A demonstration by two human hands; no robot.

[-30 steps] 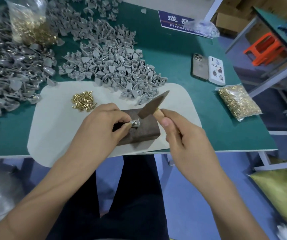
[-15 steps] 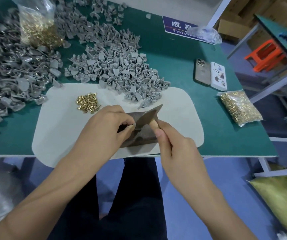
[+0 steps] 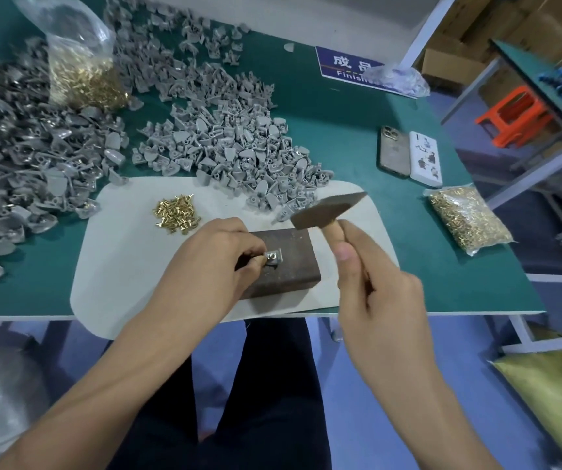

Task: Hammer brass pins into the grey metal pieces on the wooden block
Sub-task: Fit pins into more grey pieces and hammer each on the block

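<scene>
White mat (image 3: 130, 266) spread over near part of green bench (image 3: 357, 137), prob. to protect top & catch strays, w/ wooden block (image 3: 289, 266) set on it as anvil, heap of grey metal pieces (image 3: 232, 144) just beyond far edge & loose brass pins (image 3: 175, 215) far-left of block, all within easy reach. Left hand (image 3: 211, 266) pinching one grey piece (image 3: 274, 258) flat on block top, fingertips at its left side, likely to steady it clear of blow. Right hand (image 3: 374, 293) wrapped round handle of small hammer (image 3: 327, 210), head raised above & far-right of piece, not touching; pin itself too small to make out.
</scene>
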